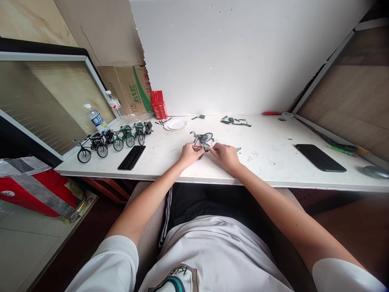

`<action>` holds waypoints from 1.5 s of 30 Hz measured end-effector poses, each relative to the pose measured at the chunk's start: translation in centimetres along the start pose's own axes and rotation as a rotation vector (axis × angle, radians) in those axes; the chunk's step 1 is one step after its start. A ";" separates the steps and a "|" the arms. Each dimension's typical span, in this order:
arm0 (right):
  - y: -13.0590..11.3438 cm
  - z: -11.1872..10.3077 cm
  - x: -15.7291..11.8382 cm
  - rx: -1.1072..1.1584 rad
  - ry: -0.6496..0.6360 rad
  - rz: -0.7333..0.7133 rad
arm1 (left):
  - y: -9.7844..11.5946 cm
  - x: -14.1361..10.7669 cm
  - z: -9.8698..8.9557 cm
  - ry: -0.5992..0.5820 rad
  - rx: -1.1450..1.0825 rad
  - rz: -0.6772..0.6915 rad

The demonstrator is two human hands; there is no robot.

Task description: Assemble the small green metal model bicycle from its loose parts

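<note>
Near the middle of the white table [161, 156], the left hand [191, 154] pinches the miniature bicycle [201, 139]; the right hand's [226, 155] fingers are bunched at its right side, grasp unclear. Uneven pressure could bend its thin spokes.

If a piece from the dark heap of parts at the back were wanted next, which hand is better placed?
Probably the right hand: the heap of parts lies nearer it, almost straight ahead. The left hand is farther off and seems to hold the model bicycle.
</note>
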State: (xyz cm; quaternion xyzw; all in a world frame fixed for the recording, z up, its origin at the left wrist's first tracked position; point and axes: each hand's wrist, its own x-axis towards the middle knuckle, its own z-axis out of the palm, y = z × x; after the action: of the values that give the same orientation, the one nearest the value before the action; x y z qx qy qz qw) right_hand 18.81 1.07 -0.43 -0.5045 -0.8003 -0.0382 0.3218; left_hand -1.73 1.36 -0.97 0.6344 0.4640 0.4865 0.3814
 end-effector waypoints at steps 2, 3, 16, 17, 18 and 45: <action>0.0 0.0 0.0 -0.042 -0.024 0.001 | 0.0 0.0 0.0 -0.012 -0.019 0.001; 0.0 -0.1 0.0 -0.055 -0.034 -0.001 | 0.0 0.0 0.1 -0.012 -0.026 0.000; -0.7 -0.4 -0.1 0.103 -0.169 0.042 | 0.3 -0.2 0.3 0.103 0.150 0.073; -0.6 -0.3 -0.1 0.127 -0.178 0.019 | 0.3 -0.1 0.3 0.120 0.157 0.078; -0.5 -0.2 -0.2 0.147 -0.183 -0.001 | 0.3 -0.1 0.2 0.135 0.163 0.081; -0.6 -0.6 -0.1 0.245 -0.209 0.057 | 0.6 -0.2 0.1 0.127 0.234 0.087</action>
State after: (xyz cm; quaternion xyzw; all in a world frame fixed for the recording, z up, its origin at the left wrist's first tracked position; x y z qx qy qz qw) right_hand 18.61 0.42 0.17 -0.4852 -0.8135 0.1212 0.2968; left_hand -1.48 0.96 -0.47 0.6621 0.5129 0.4842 0.2534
